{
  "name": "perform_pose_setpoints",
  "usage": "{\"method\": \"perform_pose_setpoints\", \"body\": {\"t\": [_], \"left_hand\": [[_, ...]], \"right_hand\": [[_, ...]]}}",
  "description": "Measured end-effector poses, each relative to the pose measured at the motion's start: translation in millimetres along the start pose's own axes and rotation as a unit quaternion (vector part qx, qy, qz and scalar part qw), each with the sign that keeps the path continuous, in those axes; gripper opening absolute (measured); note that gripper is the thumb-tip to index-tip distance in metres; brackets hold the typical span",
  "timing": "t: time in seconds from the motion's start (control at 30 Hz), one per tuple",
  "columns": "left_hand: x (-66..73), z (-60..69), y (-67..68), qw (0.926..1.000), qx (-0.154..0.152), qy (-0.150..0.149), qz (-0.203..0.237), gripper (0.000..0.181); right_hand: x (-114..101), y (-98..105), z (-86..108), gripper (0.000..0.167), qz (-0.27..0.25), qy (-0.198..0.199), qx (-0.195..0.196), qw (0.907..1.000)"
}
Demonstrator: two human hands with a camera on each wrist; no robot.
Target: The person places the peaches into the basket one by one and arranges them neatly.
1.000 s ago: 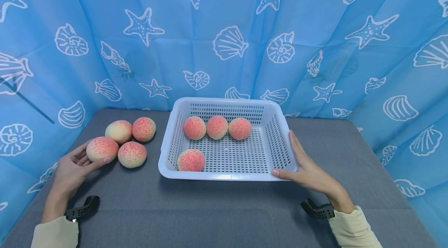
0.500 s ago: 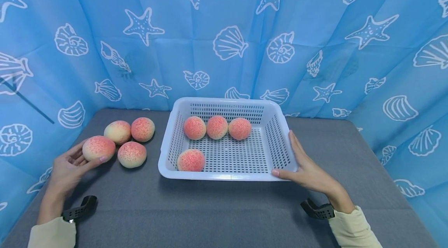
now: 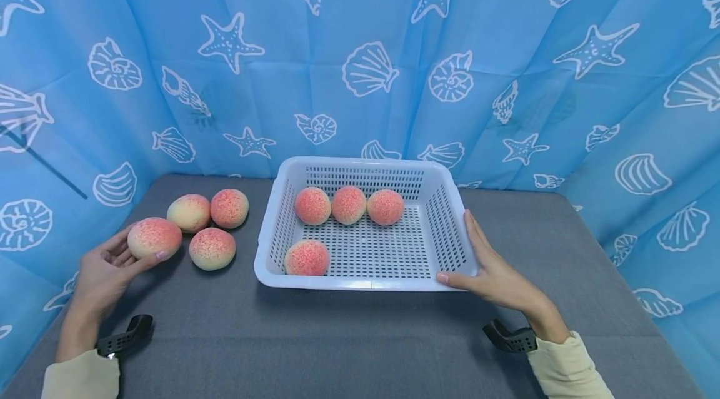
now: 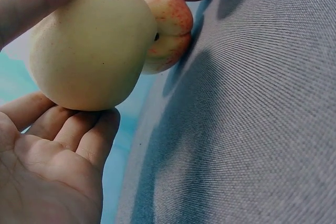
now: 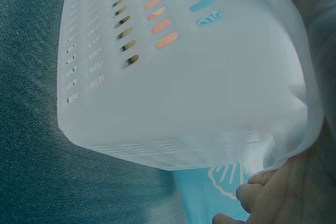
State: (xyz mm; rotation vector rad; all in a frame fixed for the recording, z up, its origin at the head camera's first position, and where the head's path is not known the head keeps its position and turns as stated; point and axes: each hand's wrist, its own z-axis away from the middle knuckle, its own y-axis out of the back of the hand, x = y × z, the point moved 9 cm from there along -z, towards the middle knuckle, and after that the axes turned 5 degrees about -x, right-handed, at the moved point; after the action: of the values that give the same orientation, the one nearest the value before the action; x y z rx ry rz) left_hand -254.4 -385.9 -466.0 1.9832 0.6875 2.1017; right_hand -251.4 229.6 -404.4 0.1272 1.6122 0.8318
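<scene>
My left hand (image 3: 104, 274) holds a pink and cream peach (image 3: 154, 237) between thumb and fingers at the left of the table; in the left wrist view the pale side of this peach (image 4: 94, 45) faces the camera, a gap showing between it and the cloth. Three other peaches lie just right of it, one of them nearest (image 3: 212, 249). With the thumb on the front rim and the fingers along the right side, my right hand (image 3: 500, 277) grips the white basket (image 3: 349, 284). Inside the basket are several peaches, three in a back row and one (image 3: 307, 257) at front left.
Grey cloth (image 3: 360, 343) covers the table. A blue curtain (image 3: 360, 24) with white shells and starfish hangs behind it and along both sides. Each wrist wears a black band-like mount.
My left hand has moved a little to the left with its peach. The two peaches behind it have shifted slightly left. My right hand and the basket have stayed in place.
</scene>
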Motion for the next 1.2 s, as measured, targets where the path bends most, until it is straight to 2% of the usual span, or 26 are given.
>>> {"method": "perform_pose_setpoints", "body": {"t": [0.23,0.43,0.6,0.77,0.93,1.2], "left_hand": [[3.7,1.9,2.6,0.9998,0.006,-0.014,-0.013,0.090],[10.4,3.3,4.8,0.9995,0.010,-0.029,0.002,0.089],[20.4,5.7,5.2,0.9990,0.009,-0.041,0.018,0.088],[32.7,7.2,5.1,0.9985,0.021,-0.049,-0.008,0.087],[41.9,7.8,3.9,0.9979,0.027,-0.058,-0.015,0.085],[60.5,11.5,-4.6,0.9954,0.014,-0.092,-0.023,0.084]], "right_hand": [[0.6,-0.4,0.2,0.126,-0.004,0.002,0.001,1.0000],[0.5,-0.4,-0.2,0.126,-0.004,0.001,0.001,1.0000],[0.5,-0.9,-0.1,0.126,-0.009,0.000,-0.001,1.0000],[0.4,-0.9,0.1,0.126,-0.009,0.002,-0.001,1.0000],[0.0,-0.6,0.3,0.126,-0.004,0.004,-0.001,1.0000],[-0.3,-0.7,-0.1,0.126,-0.009,0.006,-0.001,0.9999]]}}
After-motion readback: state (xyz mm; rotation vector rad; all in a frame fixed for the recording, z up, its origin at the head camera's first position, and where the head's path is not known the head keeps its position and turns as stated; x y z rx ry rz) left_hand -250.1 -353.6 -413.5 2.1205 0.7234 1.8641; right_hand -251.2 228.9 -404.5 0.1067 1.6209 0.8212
